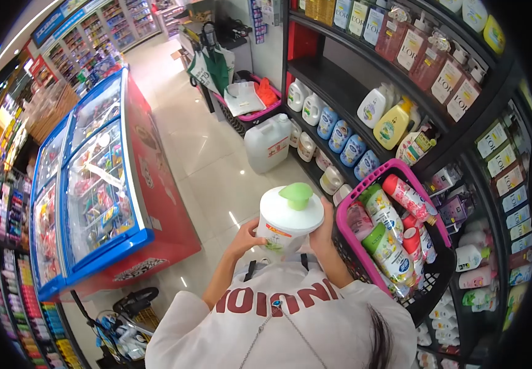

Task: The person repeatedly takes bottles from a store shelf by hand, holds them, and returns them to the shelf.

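My L hand [248, 238] & R hand [323, 227] are cupped around opp. sides of a white tub [283, 230] w/ a green pump top [296, 194], approx. upright, just L of the pink basket [341, 222]. R hand is nearest the basket's rim; can't tell if they touch. Basket's packed w/ btls [389, 246], some lying at a slant, up to its edge, so not much room on my R. L of the basket, past my L arm, there's a cart [132, 323] w/ stuff in it, low down by the freezer's near end. Open tile floor [210, 184] runs as a strip btwn basket & the red/blue freezer [155, 215], which shuts off the far L. Blk shelving [339, 74] w/ btl rows stands behind & R of the basket, blocking that side. Beyond the basket, up-L, a white jug [268, 144] stands on the floor by the shelf's edge, cutting into the strip; past it, a 2nd basket [267, 113] w/ a red bag [266, 91]. Farthest from the basket: lit wall racks [97, 37] at the aisle's end.
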`<state>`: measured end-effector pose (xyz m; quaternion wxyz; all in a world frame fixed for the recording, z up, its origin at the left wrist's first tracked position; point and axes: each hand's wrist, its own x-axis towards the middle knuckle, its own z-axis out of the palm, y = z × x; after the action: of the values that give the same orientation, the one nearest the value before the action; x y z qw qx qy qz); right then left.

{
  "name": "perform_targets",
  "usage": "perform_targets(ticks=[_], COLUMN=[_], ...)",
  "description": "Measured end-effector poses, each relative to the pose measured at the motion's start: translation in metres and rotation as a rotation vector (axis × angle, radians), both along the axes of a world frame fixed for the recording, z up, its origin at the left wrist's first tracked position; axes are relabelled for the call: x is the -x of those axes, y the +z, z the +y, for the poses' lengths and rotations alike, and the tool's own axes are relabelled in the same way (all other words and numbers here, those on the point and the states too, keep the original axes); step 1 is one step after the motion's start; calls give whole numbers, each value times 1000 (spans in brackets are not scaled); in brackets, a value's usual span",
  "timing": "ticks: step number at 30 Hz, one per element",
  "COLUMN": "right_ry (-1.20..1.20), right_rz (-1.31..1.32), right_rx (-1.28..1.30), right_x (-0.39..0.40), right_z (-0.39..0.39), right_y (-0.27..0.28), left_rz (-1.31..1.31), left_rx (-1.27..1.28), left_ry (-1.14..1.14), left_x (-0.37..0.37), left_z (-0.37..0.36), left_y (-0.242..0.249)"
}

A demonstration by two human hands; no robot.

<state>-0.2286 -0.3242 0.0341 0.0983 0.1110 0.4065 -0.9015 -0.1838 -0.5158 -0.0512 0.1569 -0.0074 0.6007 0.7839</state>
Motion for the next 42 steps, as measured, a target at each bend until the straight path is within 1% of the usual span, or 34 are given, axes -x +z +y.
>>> perform_targets(ticks=[4, 10, 12, 16, 19, 22, 24, 31, 36, 40, 42], right_ry=[-3, -86, -59, -115, -133, -198, -237, -449, -584, -669, -744], right_rz=[6, -88, -81, -123, -75, -54, -52, -64, 30, 74, 63], right_rx=[-18, -15, 3, -10, 54, -7, 41, 16, 14, 28, 59], right_x=[34, 96, 124, 187, 226, 255, 270, 316, 354, 401, 425], right_z=[-18, -39, -42, -47, -47, -45, -40, -16, -7, 3, 8], right_y=[-3, -9, -11, -20, -15, -7, -11, -25, -17, -23, -21], left_rz=[-33, -31, -31, -24, -25, 1, 9, -8, -50, -6, 36], left_rx=[-2, 6, 2, 7, 43, 29, 11, 0, 2, 36, -21], left_ry=[-29, -73, -87, -79, -126, -160, -204, -415, -566, -673, -707], left_x=[37, 108, 137, 199, 249, 294, 318, 400, 464, 526, 555], left_z=[-19, -39, -43, -46, -49, -46, -40, -13, 6, 18, 26], left_y=[0, -14, -17, -11, -5, -8, -8, -12, -14, -12, -17])
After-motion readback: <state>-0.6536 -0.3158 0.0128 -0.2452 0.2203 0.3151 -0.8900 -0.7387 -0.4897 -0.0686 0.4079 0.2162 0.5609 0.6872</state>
